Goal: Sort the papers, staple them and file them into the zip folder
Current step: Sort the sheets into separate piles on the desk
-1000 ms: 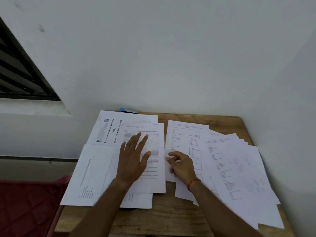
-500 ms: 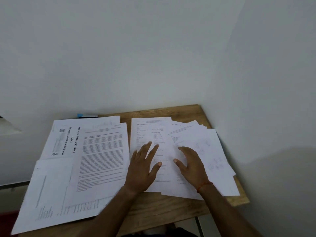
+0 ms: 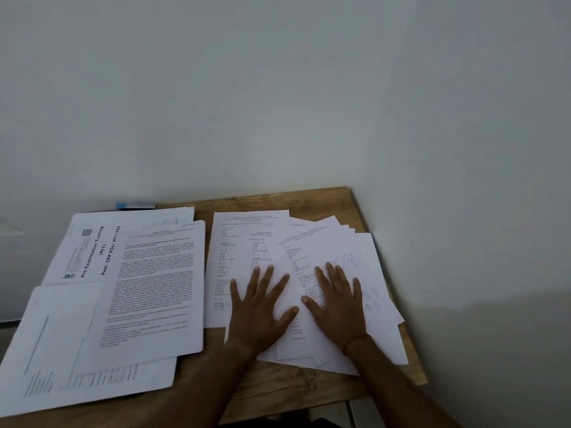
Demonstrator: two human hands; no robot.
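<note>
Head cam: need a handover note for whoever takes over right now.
Left hand: open, flat on the fanned papers. Right hand: open, flat on the same fan, beside it.
Second pile, text sheets overlapping, on the left of the wooden table. Blue object at the far edge; cannot tell what it is.
Done: two rough groups laid out.
To do: square up, staple, file. No stapler or zip folder identifiable in view.

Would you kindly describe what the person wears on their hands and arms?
No sleeves are in view. The right hand has a thin red thread round its wrist; the left hand shows no ring, watch or band.
</note>
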